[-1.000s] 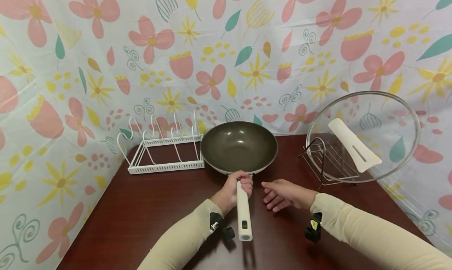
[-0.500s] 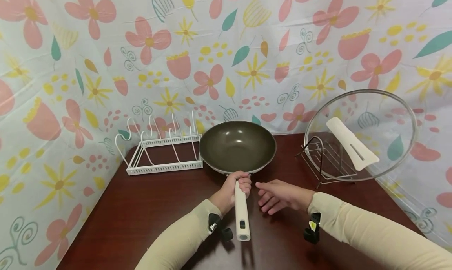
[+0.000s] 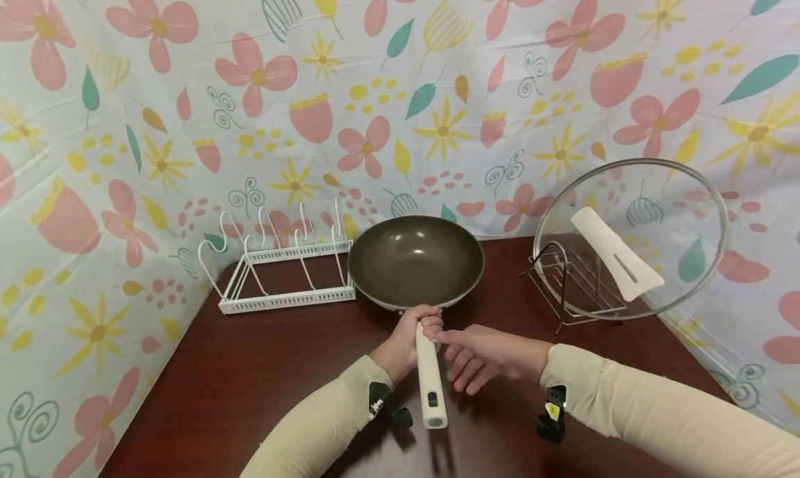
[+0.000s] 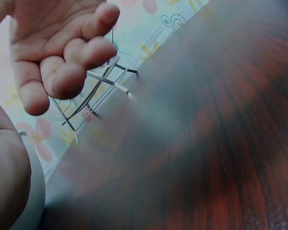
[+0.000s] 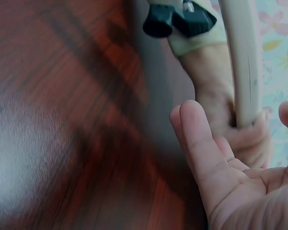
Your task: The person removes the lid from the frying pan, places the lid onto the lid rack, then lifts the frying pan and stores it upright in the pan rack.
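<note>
A dark-coated wok (image 3: 417,259) stands at the middle of the table, its cream handle (image 3: 430,384) pointing toward me. My left hand (image 3: 409,335) grips that handle close to the pan, fingers curled round it. Just right of it is my right hand (image 3: 484,356), fingers loosely spread and the thumb reaching to the handle or the left fingers; whether it touches I cannot tell. In the right wrist view the right hand (image 5: 249,187) is open with nothing in it, beside the handle (image 5: 242,62). The left wrist view shows the right hand's fingers (image 4: 55,79) near the left hand (image 4: 7,167).
A white rack (image 3: 290,297) with upright dividers stands left of the wok. On the right, a dark wire stand (image 3: 562,283) holds a large glass lid (image 3: 700,269) with a cream handle (image 3: 615,252), tilted. A flower-patterned cloth (image 3: 375,68) hangs behind the brown table (image 3: 300,353).
My right hand has moved left and slightly nearer to me, closing on the wok's handle. The left hand keeps its grip. The whole view has shifted a little.
</note>
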Tool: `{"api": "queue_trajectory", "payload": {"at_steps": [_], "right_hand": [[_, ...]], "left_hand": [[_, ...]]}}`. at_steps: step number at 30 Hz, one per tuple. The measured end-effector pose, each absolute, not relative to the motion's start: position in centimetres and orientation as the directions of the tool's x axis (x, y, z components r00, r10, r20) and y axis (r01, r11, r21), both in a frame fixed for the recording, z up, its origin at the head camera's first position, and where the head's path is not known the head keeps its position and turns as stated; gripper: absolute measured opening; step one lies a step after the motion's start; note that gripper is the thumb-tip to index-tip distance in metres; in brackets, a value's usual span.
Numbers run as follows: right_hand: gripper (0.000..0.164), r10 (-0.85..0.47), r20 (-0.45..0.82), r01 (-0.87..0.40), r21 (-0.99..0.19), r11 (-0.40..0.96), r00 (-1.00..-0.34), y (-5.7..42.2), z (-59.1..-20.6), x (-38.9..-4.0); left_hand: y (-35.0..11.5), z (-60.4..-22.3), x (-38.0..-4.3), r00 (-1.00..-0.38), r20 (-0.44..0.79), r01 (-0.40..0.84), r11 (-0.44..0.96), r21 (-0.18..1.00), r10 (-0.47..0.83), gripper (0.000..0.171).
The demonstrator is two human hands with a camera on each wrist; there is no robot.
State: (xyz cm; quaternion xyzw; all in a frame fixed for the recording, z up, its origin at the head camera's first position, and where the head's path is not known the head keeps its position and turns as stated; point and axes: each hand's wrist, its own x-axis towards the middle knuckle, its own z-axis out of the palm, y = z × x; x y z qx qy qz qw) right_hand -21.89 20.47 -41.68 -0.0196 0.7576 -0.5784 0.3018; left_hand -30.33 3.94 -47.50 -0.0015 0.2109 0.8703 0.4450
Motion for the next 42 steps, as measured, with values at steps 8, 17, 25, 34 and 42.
{"api": "queue_trajectory", "payload": {"at_steps": [8,17,25,34,42], "right_hand": [[0.059,-0.432,-0.422,0.271,-0.889,0.369,-0.797,19.0,-41.7,-21.0],[0.043,-0.379,-0.435,0.264,-0.866,0.424,-0.817,16.9,-42.2,-20.3],[0.037,-0.31,-0.428,0.295,-0.871,0.393,-0.849,16.3,-42.1,-20.0],[0.034,-0.265,-0.434,0.333,-0.876,0.35,-0.861,16.0,-42.0,-19.9],[0.028,-0.261,-0.408,0.312,-0.887,0.341,-0.875,15.9,-42.1,-19.3]], "left_hand": [[4.2,-48.0,-30.4,-0.621,-0.185,-0.756,-0.519,0.398,0.762,0.032],[4.4,-47.9,-29.9,-0.618,-0.188,-0.736,-0.477,0.481,0.763,0.038],[4.6,-46.9,-29.8,-0.628,-0.21,-0.741,-0.493,0.456,0.749,0.038],[4.5,-46.5,-29.8,-0.643,-0.233,-0.714,-0.46,0.528,0.73,0.041],[5.5,-47.3,-30.1,-0.722,-0.279,-0.631,-0.438,0.64,0.633,0.033]]}}
